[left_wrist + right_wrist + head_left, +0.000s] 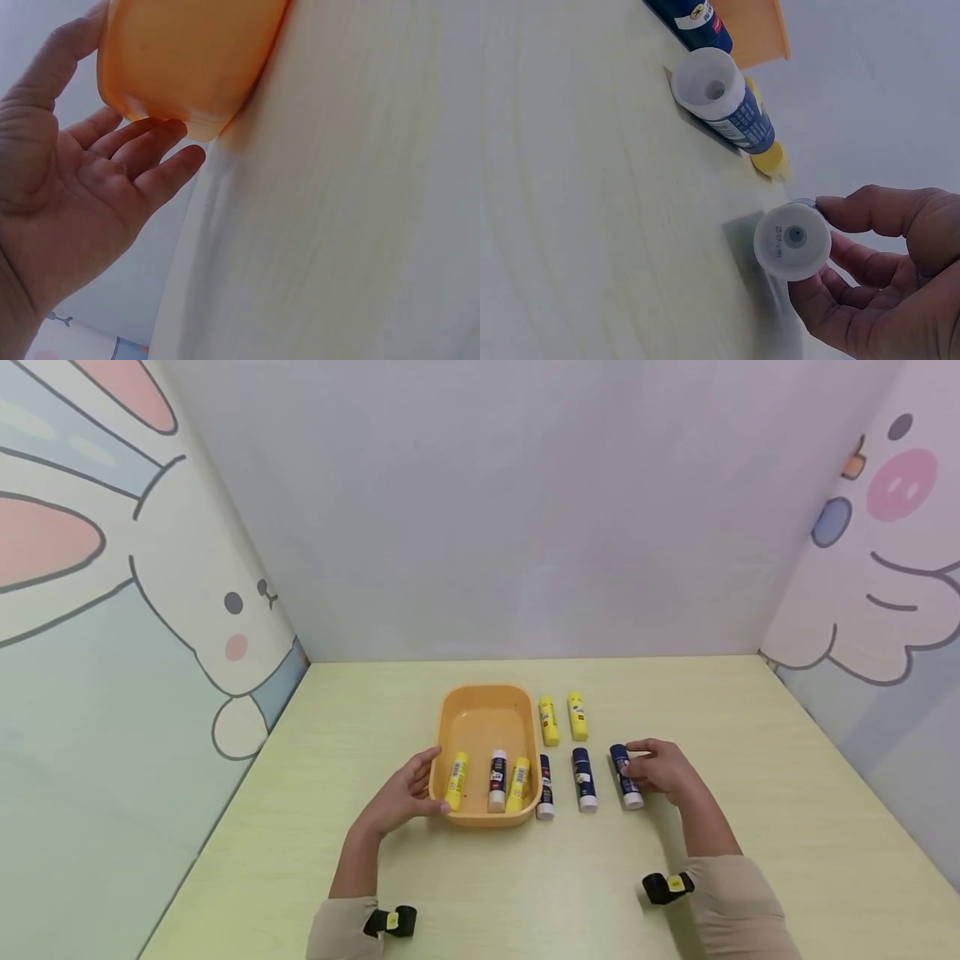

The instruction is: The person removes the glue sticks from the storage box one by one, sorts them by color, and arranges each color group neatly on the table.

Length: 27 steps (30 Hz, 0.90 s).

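Observation:
My left hand point(399, 795) holds the near left corner of an orange plastic tray point(489, 693), thumb at the front rim and fingers along the left side. In the tray lie two yellow glue sticks and a dark blue glue stick point(497, 781) with a white base. To the right, my right hand point(663, 768) pinches another dark blue glue stick point(627, 777) between thumb and fingers. Its round white end point(792, 241) faces the right wrist camera. Beside it lies a blue glue stick point(584, 779), and a further one point(545, 787) lies against the tray's right side.
Two yellow glue sticks, one point(549, 720) close to the tray and one point(577, 716) farther right, lie behind the blue ones. The pale wooden table point(480, 893) is bounded by a plain back wall point(525, 527) and side walls with cartoon animals.

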Each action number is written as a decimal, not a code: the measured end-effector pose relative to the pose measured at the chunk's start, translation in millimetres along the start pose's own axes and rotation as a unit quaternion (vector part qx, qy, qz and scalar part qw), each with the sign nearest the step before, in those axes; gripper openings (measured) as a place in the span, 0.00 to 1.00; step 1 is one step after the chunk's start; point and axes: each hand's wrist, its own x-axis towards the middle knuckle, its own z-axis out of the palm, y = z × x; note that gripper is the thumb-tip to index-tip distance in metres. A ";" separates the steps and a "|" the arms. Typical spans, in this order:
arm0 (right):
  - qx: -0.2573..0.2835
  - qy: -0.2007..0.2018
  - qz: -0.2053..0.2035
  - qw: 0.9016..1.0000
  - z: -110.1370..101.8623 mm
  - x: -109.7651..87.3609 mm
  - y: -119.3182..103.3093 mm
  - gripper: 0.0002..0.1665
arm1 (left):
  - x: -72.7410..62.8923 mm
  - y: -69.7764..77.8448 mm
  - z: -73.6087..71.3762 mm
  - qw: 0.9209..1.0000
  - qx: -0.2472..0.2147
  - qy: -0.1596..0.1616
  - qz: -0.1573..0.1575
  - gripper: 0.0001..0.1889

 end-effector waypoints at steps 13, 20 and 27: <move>0.004 0.003 0.013 1.000 -3.9 0.7 6.0 0.32 | -0.3 1.2 -0.3 1.000 -0.003 -0.002 0.001 0.50; -0.005 0.005 0.021 1.000 -3.3 -0.5 4.2 0.32 | 0.1 -1.7 -1.0 1.000 -0.006 0.000 0.002 0.50; -0.007 -0.002 0.012 1.000 -7.3 -4.4 1.8 0.32 | 0.5 -0.6 -0.8 1.000 0.000 -0.002 0.001 0.50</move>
